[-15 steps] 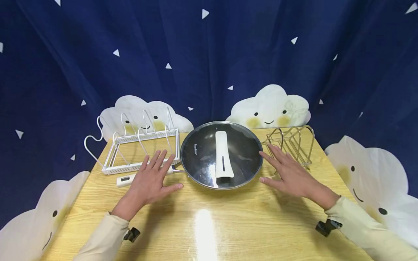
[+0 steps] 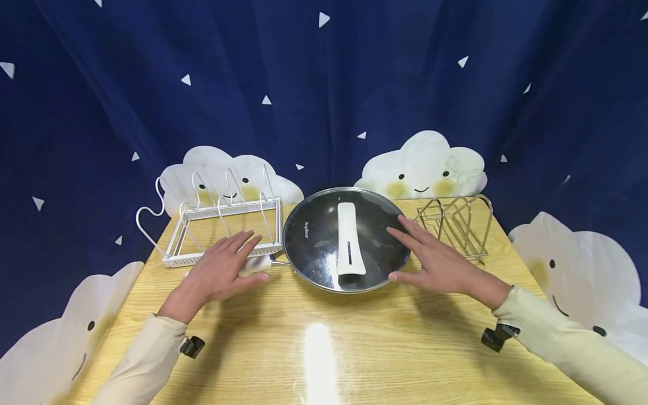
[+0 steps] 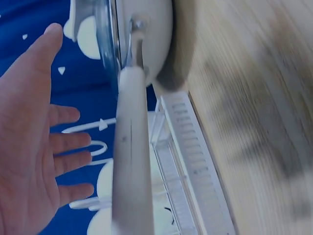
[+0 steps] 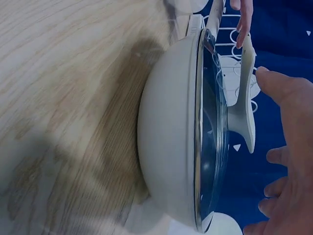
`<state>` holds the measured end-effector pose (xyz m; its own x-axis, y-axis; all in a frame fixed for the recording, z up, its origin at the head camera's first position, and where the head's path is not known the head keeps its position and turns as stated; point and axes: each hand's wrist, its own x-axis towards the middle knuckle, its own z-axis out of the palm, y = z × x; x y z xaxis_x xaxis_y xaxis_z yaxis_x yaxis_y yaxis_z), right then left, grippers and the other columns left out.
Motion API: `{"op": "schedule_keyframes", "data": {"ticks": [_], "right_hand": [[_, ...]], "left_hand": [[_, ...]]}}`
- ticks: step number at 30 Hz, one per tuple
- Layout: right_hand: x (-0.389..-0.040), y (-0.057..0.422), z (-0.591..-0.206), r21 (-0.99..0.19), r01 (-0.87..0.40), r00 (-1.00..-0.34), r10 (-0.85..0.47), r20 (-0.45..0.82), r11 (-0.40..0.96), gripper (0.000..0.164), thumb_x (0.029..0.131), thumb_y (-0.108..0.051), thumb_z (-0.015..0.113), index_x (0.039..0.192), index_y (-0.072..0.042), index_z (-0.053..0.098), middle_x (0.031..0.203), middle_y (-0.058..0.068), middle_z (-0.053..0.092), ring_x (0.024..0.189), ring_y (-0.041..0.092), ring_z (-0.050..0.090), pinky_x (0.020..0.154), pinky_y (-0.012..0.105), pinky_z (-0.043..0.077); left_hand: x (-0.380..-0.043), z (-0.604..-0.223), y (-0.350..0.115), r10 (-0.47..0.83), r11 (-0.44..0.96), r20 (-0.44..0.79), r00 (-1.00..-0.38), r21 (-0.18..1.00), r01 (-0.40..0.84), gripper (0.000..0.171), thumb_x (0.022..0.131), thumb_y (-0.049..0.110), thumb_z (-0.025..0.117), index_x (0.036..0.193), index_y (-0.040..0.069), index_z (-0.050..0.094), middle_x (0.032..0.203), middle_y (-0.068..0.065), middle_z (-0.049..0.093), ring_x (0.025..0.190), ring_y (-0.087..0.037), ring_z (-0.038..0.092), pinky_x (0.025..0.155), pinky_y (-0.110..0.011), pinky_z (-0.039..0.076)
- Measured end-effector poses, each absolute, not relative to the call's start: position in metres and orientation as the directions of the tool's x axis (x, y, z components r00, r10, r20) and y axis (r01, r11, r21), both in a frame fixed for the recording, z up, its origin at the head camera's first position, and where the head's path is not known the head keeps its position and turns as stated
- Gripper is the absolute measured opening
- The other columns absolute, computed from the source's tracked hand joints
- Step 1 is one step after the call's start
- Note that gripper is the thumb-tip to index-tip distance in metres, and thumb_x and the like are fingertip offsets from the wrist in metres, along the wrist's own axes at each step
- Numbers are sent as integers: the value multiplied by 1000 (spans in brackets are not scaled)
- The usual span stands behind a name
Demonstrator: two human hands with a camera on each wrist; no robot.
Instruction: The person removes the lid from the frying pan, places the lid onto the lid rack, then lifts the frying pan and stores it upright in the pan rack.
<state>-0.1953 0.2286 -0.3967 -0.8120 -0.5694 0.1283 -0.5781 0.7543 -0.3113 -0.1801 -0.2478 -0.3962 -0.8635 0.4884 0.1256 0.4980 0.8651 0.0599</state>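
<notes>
A white wok [image 4: 164, 137] stands on the table under a glass lid [image 2: 316, 242] with a steel rim and an upright white lid handle [image 2: 349, 239]. Its long white handle [image 3: 132, 161] points left. Above that handle hovers my left hand [image 2: 219, 271], fingers extended and apart from it, hiding much of it in the head view. My right hand [image 2: 439, 260] is held over the lid's right edge, fingers spread, thumb toward the lid handle. The right wrist view shows a gap between this hand and the lid handle. Neither hand holds anything.
A white wire rack [image 2: 228, 209] with tall loops stands left of the wok, close behind its handle. To the right is a smaller metal wire rack [image 2: 462, 228]. A blue curtain [image 2: 324, 84] with clouds hangs behind the wooden table [image 2: 374, 349].
My right hand has shifted left, its fingertips now over the lid's edge. My left hand has moved left and slightly away from me, above the wok's handle. The wok stays in place.
</notes>
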Motion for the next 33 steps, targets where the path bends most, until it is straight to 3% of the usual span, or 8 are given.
{"op": "schedule_keyframes", "data": {"ticks": [4,9,17,26,33], "right_hand": [[-199,221,-392,-370,-560,-819,-564,109,741,94,89,-67,67,163,-26,26,172,3,4,155,39,16,108,65,38],[-202,215,-391,-438,-525,-831,-550,81,729,93,90,-66,67,163,-29,24,172,2,4,153,40,21,110,67,34],[-206,201,-391,-490,-518,-830,-551,90,701,91,91,-64,66,163,-25,26,172,2,9,149,40,32,109,67,35],[-209,183,-394,-557,-470,-861,-495,116,685,89,90,-59,69,162,-22,30,168,11,24,148,41,33,110,66,35],[-208,173,-400,-684,-399,-888,-442,123,611,87,92,-53,71,160,-14,34,159,13,42,138,37,50,107,55,46]], "left_hand": [[-186,-397,-257,493,857,111,-863,108,504,88,94,67,58,156,6,40,158,-22,39,144,-42,39,116,-57,33],[-193,-398,-264,478,852,78,-875,200,483,86,95,64,58,156,6,40,158,-20,40,144,-42,40,115,-58,34],[-204,-402,-269,474,839,69,-878,267,474,82,92,65,63,149,7,51,149,-18,53,138,-39,49,113,-55,38],[-215,-411,-274,480,811,31,-877,364,457,77,91,63,66,145,9,57,142,-12,61,132,-34,56,109,-53,43],[-218,-416,-276,466,811,-16,-885,409,419,74,90,63,67,142,10,61,138,-10,64,130,-33,59,108,-53,45]]}}
